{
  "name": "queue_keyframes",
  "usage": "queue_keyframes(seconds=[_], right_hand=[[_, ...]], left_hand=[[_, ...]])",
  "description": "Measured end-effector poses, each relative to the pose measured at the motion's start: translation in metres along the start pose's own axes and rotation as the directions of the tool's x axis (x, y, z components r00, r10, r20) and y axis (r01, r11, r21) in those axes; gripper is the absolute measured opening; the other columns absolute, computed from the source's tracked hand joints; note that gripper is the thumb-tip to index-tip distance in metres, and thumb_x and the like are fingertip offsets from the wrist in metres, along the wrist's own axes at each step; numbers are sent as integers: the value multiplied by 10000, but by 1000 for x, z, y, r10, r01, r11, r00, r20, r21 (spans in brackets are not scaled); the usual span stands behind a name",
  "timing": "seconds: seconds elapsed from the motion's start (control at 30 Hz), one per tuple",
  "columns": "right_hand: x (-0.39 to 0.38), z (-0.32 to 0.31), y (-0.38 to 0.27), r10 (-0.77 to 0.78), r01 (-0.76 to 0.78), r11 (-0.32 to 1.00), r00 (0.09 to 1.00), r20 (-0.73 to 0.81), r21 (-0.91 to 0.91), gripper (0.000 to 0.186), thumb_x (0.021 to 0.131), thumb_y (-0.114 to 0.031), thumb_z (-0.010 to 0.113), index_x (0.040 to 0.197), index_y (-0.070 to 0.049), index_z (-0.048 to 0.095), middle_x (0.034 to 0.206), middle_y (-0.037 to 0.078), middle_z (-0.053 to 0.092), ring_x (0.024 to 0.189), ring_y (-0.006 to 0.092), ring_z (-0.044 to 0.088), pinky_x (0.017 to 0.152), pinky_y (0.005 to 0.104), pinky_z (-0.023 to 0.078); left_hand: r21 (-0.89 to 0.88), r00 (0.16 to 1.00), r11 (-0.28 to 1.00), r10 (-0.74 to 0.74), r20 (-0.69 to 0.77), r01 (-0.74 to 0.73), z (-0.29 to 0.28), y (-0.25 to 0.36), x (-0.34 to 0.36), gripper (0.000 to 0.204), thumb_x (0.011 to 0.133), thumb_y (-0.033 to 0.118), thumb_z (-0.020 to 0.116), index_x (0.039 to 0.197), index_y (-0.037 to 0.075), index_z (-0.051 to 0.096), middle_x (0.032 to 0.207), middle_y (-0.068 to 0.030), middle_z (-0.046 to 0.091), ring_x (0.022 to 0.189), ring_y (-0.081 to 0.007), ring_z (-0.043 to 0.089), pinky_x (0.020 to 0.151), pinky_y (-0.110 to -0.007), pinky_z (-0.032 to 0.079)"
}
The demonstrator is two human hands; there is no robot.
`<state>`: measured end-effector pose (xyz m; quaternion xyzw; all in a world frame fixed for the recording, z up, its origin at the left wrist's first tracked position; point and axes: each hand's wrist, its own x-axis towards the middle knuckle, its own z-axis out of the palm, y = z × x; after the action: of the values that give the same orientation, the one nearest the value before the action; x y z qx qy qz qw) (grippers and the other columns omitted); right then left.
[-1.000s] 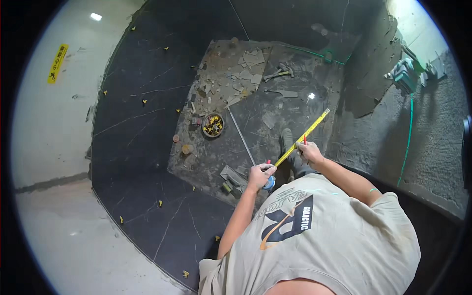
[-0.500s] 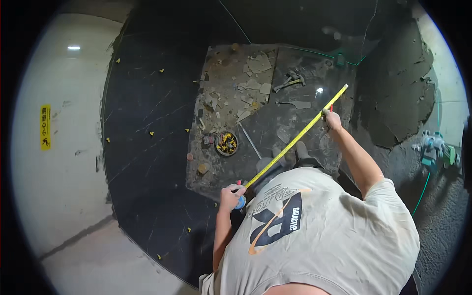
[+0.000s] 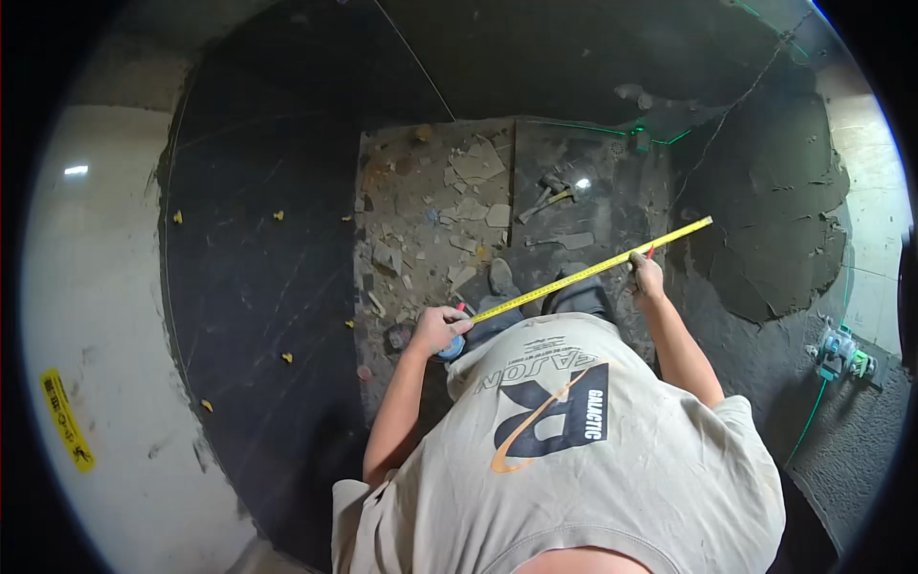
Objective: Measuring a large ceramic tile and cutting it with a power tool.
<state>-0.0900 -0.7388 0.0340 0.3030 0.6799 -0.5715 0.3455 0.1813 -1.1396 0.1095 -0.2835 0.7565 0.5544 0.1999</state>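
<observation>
My left hand [image 3: 435,331] is closed around the blue case of a tape measure [image 3: 451,350]; a small red part shows by the thumb. From the case a yellow tape blade [image 3: 574,277] runs out across my body, rising to the right, with its free end past my right hand. My right hand [image 3: 648,278] is closed on the blade, short of that end. A thin red piece [image 3: 650,253], perhaps a pencil, pokes up from the right fingers. The blade hangs in the air above my legs and shoes.
A hammer [image 3: 547,201] and a flat scraper-like tool [image 3: 562,241] lie on the dark floor slab ahead. Broken tile pieces [image 3: 475,163] litter the left floor. Dark tiles [image 3: 258,277] with yellow clips cover the left wall. A green laser level [image 3: 835,354] is at right.
The blade has swung from a steep slant to a flatter one, its free end now nearer the right wall. My shoes have shifted. The round tub of yellow clips no longer shows.
</observation>
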Motion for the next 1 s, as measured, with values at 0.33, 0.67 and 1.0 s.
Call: queue_keyframes(seconds=[0.33,0.67,1.0], right_hand=[[30,62,-39,12,-12,1000,999,-52,-3,304,931,-294,573,662,-175,496,504,-45,388,393,102,321,389,309,225],[83,133,-133,75,-75,997,991,-109,3,288,908,-290,593,661,-162,518,514,-41,398,401,103,326,395,307,232],[133,174,-180,-104,234,943,883,-457,238,239,906,-232,628,703,-114,583,573,-34,488,461,83,416,438,277,301]], left_hand=[[165,990,979,109,87,-122,-124,60,109,221,796,205,804,891,10,763,787,-61,715,712,-108,628,681,-282,497],[276,995,957,79,57,-92,-187,112,196,200,800,176,791,894,3,757,823,-102,723,751,-140,655,711,-301,504],[225,947,941,190,260,-251,-239,151,410,178,807,152,783,887,-4,755,786,-98,717,734,-128,642,705,-301,503]])
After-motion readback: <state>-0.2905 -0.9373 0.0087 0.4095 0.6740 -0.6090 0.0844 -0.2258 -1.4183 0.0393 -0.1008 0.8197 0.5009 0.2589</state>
